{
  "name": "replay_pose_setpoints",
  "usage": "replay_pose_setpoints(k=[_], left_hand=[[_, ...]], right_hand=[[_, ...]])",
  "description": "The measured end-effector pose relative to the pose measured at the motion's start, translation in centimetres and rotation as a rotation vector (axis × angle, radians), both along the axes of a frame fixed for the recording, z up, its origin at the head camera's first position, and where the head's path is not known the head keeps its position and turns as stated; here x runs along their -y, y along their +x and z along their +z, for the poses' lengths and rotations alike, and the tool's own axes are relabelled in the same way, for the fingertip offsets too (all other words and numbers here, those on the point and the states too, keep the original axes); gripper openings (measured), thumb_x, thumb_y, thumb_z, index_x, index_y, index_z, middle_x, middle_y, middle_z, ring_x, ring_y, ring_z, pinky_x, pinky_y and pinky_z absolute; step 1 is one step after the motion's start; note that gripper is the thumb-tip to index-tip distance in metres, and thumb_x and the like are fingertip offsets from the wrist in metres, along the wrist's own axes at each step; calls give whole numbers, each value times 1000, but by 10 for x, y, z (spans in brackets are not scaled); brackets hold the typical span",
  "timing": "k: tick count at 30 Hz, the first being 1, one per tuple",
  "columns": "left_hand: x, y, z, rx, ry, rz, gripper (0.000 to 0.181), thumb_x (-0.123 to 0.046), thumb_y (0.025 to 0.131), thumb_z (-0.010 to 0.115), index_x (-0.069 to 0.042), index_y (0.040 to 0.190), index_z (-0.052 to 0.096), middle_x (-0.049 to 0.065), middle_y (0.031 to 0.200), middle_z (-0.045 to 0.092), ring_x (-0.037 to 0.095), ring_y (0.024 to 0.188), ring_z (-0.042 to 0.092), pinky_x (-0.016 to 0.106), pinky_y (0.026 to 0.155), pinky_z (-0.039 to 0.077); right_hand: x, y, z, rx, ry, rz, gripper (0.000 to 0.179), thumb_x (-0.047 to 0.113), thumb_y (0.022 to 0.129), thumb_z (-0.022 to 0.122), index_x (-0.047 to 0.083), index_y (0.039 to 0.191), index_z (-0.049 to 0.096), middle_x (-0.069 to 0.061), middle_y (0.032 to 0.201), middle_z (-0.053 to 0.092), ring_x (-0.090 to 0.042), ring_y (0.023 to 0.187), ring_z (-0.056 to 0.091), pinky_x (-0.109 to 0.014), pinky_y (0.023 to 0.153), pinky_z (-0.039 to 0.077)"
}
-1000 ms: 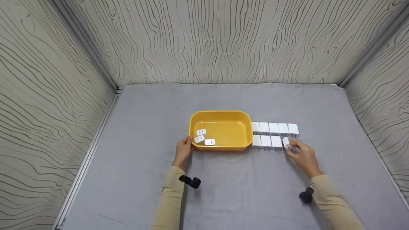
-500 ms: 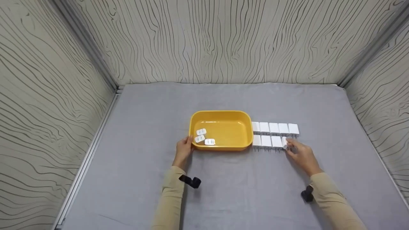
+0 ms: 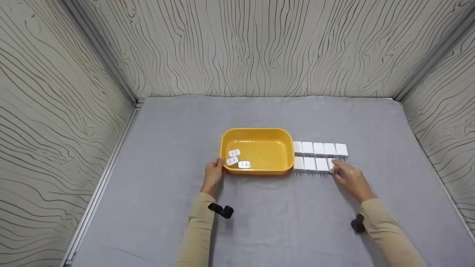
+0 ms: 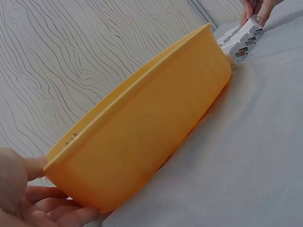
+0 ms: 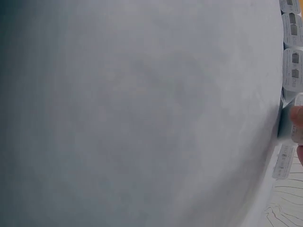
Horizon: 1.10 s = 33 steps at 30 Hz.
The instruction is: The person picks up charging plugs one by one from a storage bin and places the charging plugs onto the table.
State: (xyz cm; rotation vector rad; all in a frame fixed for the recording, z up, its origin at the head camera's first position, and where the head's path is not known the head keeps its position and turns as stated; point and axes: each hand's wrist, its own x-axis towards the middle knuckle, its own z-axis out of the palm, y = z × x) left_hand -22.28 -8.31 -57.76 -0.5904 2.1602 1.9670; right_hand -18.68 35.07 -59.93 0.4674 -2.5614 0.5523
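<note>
My left hand [image 3: 213, 174] grips the near-left corner of a yellow plastic tub [image 3: 259, 172]; in the left wrist view its thumb lies at the rim and the fingers lie against the outer wall. Inside the tub are three white chargers [image 3: 243, 164], prongs up. To its right, more white chargers [image 3: 310, 163] stand in two rows, side by side. At the right end of the front row, my right hand [image 3: 352, 180] pinches one charger [image 3: 331, 165], set close against its neighbour. The right wrist view catches only fingertips [image 5: 297, 116] at its edge.
Behind the front row stands the back row of chargers [image 3: 329, 149]. A grey cloth [image 3: 274, 218] covers the table. Wood-patterned walls [image 3: 237, 48] enclose the back and sides.
My right hand has brought the pinched charger left, up against the front row, and straightened it from its tilt. The left hand and the tub have stayed put.
</note>
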Motion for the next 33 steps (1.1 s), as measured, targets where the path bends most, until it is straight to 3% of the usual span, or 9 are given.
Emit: replay_pose_setpoints(k=[3, 10, 13, 18, 28, 33], left_hand=[[1, 0, -1, -8, -14, -8, 42, -27, 102, 47, 5, 127, 57, -6, 66, 45, 5, 60, 42, 17, 58, 37], [2, 1, 0, -49, 1, -18, 39, -23, 102, 47, 8, 123, 58, -5, 75, 53, 4, 66, 47, 16, 62, 41], [2, 1, -1, -46, -5, -16, 37, -23, 102, 48, 8, 117, 61, -4, 72, 51, 5, 63, 46, 16, 60, 40], [2, -1, -1, -19, -9, -7, 39, -24, 102, 47, 6, 124, 59, -3, 79, 55, 4, 66, 46, 16, 62, 41], [4, -1, -2, -36, 13, -25, 42, -23, 102, 47, 8, 129, 55, -6, 66, 46, 4, 58, 42, 17, 57, 37], [2, 0, -1, -31, 2, -13, 42, -24, 102, 47, 7, 129, 56, -4, 72, 52, 4, 62, 45, 16, 60, 39]], right_hand=[[0, 0, 0, 2, 7, 13, 55, -17, 59, 78, -8, 111, 64, -23, 89, 71, -36, 79, 69, -45, 73, 55], [0, 1, 2, 29, 34, 31, 58, -16, 60, 79, -7, 115, 61, -18, 87, 72, -35, 79, 69, -44, 73, 55], [0, 3, 3, 58, 41, 35, 60, -14, 61, 79, -7, 117, 59, -18, 91, 72, -36, 85, 69, -44, 77, 55], [1, 4, 5, 84, 47, 45, 58, -11, 61, 79, -9, 116, 60, -24, 107, 69, -41, 98, 66, -45, 85, 52], [8, 8, 6, 41, 44, 44, 57, -11, 58, 81, -9, 112, 63, -26, 110, 67, -42, 99, 66, -46, 85, 52], [9, 8, 4, -78, 55, 65, 49, -5, 58, 84, -6, 104, 66, -22, 100, 70, -37, 91, 68, -43, 82, 53]])
